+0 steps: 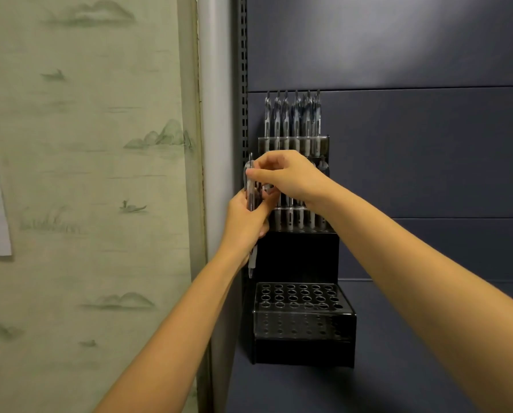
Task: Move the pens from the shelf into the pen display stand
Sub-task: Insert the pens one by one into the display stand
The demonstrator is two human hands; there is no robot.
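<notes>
Grips clear pens (250, 192) upright in the left hand (244, 225), at 9 o'clock of the pen display stand (297, 254); pinches one pen's top with the right hand (288, 174); shows stored pens (292, 117) at 12 o'clock, bare holes (303, 296) at 6.

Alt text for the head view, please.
The left hand grips an upright pen beside a black tiered pen stand while the right hand pinches its upper end. Upper tiers hold pens; the bottom tier holes sit empty.
</notes>
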